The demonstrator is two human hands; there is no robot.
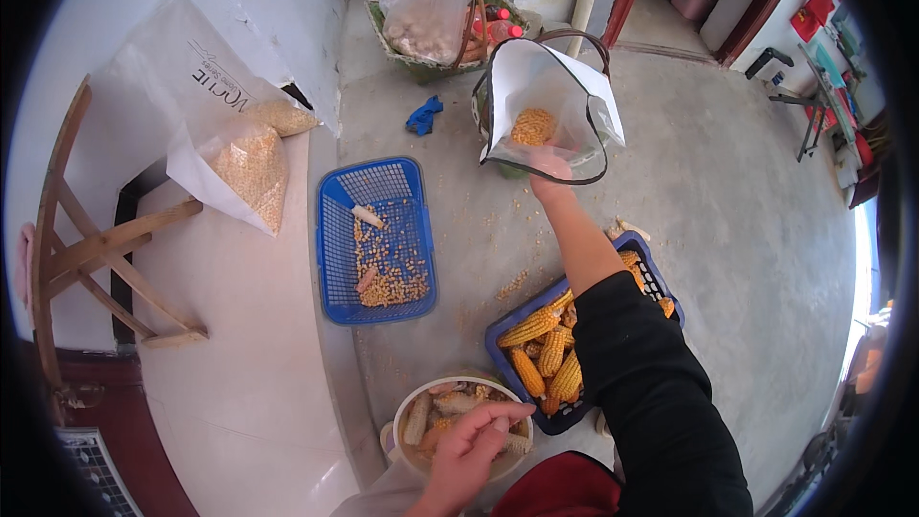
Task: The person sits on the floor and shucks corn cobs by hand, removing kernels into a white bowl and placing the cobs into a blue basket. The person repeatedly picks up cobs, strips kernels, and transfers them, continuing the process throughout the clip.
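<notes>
My right hand [551, 171] reaches past the near edge of a white bag with dark trim [610, 106]. Thin clear plastic partly covers its fingers, so what they hold is hidden. Loose corn kernels [533, 127] lie inside that bag, just beyond the hand. Above a round tub [408, 402] of corn cobs hangs my left hand [463, 452], index finger stretched out and thumb a little apart, with nothing seen in it. Under my right arm a dark blue crate [508, 336] holds yellow ears of corn [551, 353]; the sleeve hides part of it.
A blue plastic basket [327, 244] contains kernels and two cobs. Kernels [511, 285] are scattered on the concrete floor. Left are a clear sack of kernels [251, 172] and a wooden stand [118, 237]. A blue cloth-like item [425, 115] lies ahead, near a loaded basket [413, 69].
</notes>
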